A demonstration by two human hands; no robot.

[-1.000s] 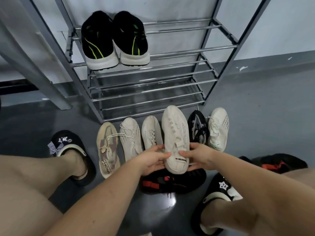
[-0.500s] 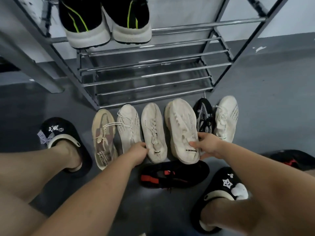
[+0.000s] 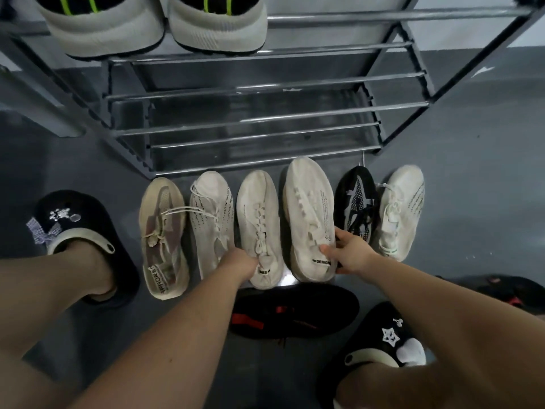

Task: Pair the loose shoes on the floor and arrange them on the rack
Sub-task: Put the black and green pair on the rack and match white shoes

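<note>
Your right hand (image 3: 352, 253) pinches the heel end of the larger cream shoe (image 3: 309, 219), thumb on its upper and fingers down its outer side. Your left hand (image 3: 243, 262) is at the heel of the smaller cream shoe (image 3: 259, 228) just beside it; whether its fingers are curled round the collar I cannot tell. Both shoes lie on the floor (image 3: 486, 202), toes at the rack's (image 3: 265, 84) front bottom rail. Left of them lie a white laced shoe (image 3: 212, 216) and a tan one (image 3: 163, 231); right, a black patterned shoe (image 3: 358, 206) and another white one (image 3: 401, 211). A black-and-red shoe (image 3: 295, 314) lies nearer you. Only one black-and-green pair (image 3: 156, 22) sits on the rack, top left, so most of the pairing remains.
</note>
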